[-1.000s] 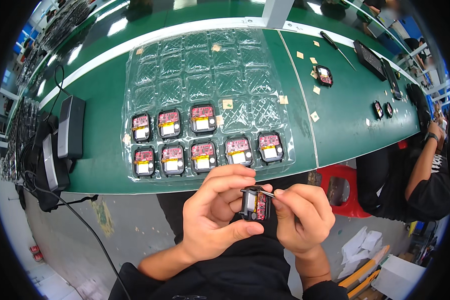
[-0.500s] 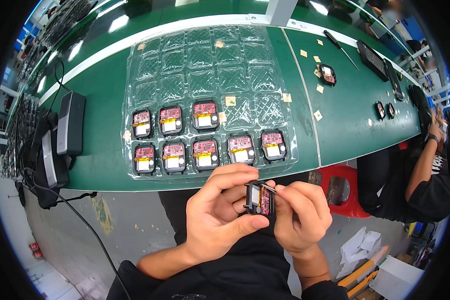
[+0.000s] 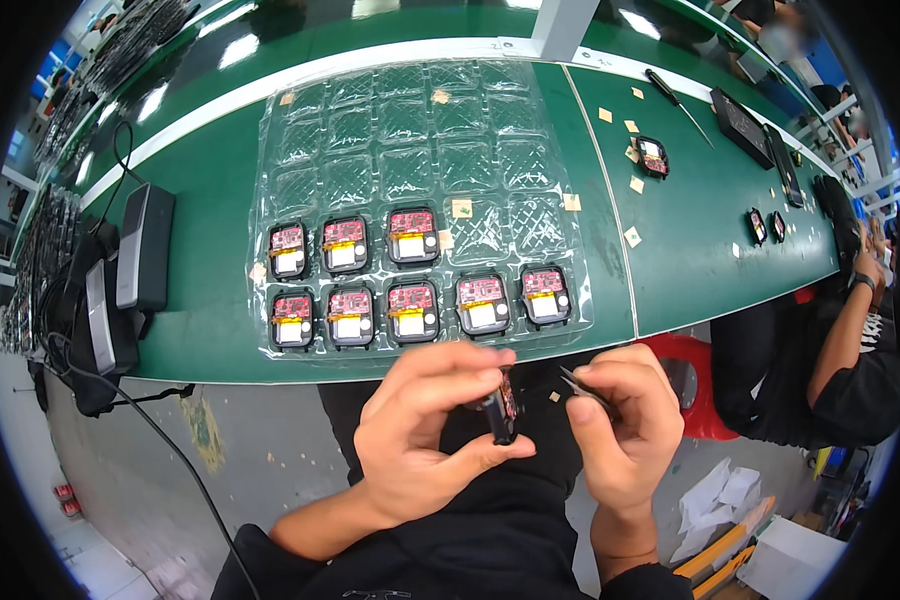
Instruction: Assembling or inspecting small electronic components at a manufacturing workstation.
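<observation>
holding the black-cased unit (image 3: 502, 412) upright in the head view, the left hand (image 3: 420, 425) has its thumb at the lower end and its fingers around the upper part. the unit is in front of the person, off the near edge of the green table (image 3: 205, 290), turned almost edge-on, its visible length running roughly up and down and its red board face turned right, toward the right hand (image 3: 625, 420). that hand pinches the tweezers (image 3: 584, 386) narrowly between thumb and forefinger; their tips point up and left, seemingly a little parted, near the unit but not touching it. so the unit lies left of the tips, with a gap between. a small beige square (image 3: 554, 396) shows in that gap against dark clothing; whether it rests there, i cannot tell. beyond the hands, the clear tray (image 3: 405, 172) bears similar units (image 3: 412, 312) in its two nearest rows.
</observation>
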Action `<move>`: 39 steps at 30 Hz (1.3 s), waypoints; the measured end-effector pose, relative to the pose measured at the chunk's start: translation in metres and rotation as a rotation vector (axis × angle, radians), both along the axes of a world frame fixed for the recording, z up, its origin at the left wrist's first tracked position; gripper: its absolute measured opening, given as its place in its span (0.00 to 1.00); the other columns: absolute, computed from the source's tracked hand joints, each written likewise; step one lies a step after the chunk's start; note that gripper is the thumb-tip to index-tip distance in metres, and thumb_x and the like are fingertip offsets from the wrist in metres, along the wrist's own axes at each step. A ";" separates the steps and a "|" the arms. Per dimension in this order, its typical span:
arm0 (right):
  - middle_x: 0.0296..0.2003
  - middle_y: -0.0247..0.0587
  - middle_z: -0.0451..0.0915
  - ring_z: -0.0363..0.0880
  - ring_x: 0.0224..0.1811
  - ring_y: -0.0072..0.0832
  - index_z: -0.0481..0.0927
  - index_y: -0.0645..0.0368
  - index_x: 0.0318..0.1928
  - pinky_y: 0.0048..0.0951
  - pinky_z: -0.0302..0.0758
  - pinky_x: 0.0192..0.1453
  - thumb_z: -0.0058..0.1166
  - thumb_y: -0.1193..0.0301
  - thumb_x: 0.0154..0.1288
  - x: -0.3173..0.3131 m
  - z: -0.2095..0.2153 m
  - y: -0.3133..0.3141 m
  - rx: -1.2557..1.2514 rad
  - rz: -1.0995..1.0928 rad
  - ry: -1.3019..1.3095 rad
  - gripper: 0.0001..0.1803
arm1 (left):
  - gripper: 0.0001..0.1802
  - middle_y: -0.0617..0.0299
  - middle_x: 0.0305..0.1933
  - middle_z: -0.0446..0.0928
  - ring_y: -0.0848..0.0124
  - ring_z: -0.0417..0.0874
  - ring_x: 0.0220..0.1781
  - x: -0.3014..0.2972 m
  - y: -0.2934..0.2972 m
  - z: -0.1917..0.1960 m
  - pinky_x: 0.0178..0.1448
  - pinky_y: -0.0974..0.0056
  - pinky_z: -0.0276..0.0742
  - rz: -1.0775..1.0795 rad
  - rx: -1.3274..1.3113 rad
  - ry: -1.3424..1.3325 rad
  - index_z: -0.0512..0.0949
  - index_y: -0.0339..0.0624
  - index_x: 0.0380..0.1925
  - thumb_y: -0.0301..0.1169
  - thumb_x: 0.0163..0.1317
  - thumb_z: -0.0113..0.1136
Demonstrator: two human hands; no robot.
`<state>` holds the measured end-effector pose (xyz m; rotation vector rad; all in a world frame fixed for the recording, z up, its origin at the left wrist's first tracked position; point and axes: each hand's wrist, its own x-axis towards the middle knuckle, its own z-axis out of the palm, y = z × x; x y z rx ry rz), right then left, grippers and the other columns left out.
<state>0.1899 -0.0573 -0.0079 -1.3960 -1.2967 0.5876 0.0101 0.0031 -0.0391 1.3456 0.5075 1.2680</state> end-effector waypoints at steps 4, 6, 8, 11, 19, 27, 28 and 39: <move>0.42 0.41 0.80 0.76 0.28 0.18 0.83 0.63 0.48 0.21 0.74 0.29 0.79 0.71 0.54 -0.008 0.021 0.002 -0.101 0.250 0.073 0.23 | 0.24 0.51 0.48 0.83 0.53 0.90 0.48 0.005 0.002 0.011 0.52 0.59 0.90 0.261 0.400 0.281 0.85 0.35 0.45 0.19 0.45 0.81; 0.40 0.42 0.81 0.81 0.29 0.23 0.85 0.63 0.44 0.25 0.80 0.31 0.78 0.74 0.54 -0.016 0.025 0.008 -0.036 0.231 -0.009 0.18 | 0.25 0.49 0.50 0.82 0.51 0.89 0.51 0.004 0.005 0.012 0.54 0.57 0.90 0.269 0.500 0.296 0.85 0.34 0.46 0.22 0.45 0.82; 0.38 0.42 0.83 0.84 0.29 0.27 0.86 0.63 0.42 0.27 0.82 0.31 0.76 0.77 0.54 -0.016 0.029 0.016 0.040 0.156 -0.201 0.15 | 0.25 0.48 0.52 0.81 0.49 0.87 0.54 0.003 0.008 0.014 0.55 0.55 0.89 0.318 0.529 0.319 0.84 0.36 0.48 0.23 0.47 0.82; 0.36 0.42 0.84 0.85 0.29 0.32 0.87 0.62 0.41 0.30 0.81 0.29 0.73 0.81 0.53 -0.011 0.027 0.038 0.255 -0.009 -0.442 0.14 | 0.30 0.47 0.60 0.75 0.43 0.83 0.61 -0.011 0.014 0.016 0.62 0.47 0.85 0.389 0.571 0.405 0.80 0.42 0.54 0.32 0.51 0.83; 0.39 0.34 0.80 0.87 0.30 0.31 0.82 0.57 0.39 0.32 0.81 0.26 0.61 0.73 0.57 -0.009 0.017 0.102 0.183 0.069 -0.947 0.08 | 0.19 0.48 0.55 0.78 0.46 0.84 0.58 -0.027 0.015 0.012 0.61 0.48 0.84 0.452 0.568 0.468 0.81 0.39 0.48 0.26 0.57 0.76; 0.41 0.38 0.78 0.88 0.29 0.35 0.84 0.60 0.43 0.38 0.83 0.29 0.57 0.74 0.60 -0.005 0.033 0.108 -0.096 0.258 -1.074 0.10 | 0.17 0.50 0.52 0.81 0.47 0.86 0.56 -0.021 0.007 0.006 0.58 0.51 0.85 0.388 0.530 0.416 0.83 0.38 0.46 0.23 0.56 0.75; 0.41 0.38 0.78 0.88 0.29 0.35 0.84 0.60 0.43 0.38 0.83 0.29 0.57 0.74 0.60 -0.006 0.034 0.107 -0.096 0.252 -1.080 0.10 | 0.17 0.50 0.52 0.81 0.47 0.86 0.55 -0.020 0.007 0.004 0.58 0.52 0.86 0.391 0.525 0.418 0.83 0.38 0.45 0.23 0.56 0.74; 0.59 0.51 0.78 0.86 0.46 0.51 0.82 0.57 0.60 0.46 0.83 0.49 0.57 0.75 0.67 0.058 0.029 0.113 -0.209 -0.386 -0.766 0.20 | 0.16 0.50 0.52 0.81 0.48 0.87 0.53 -0.020 0.001 0.005 0.56 0.52 0.86 0.371 0.510 0.374 0.83 0.38 0.45 0.21 0.56 0.73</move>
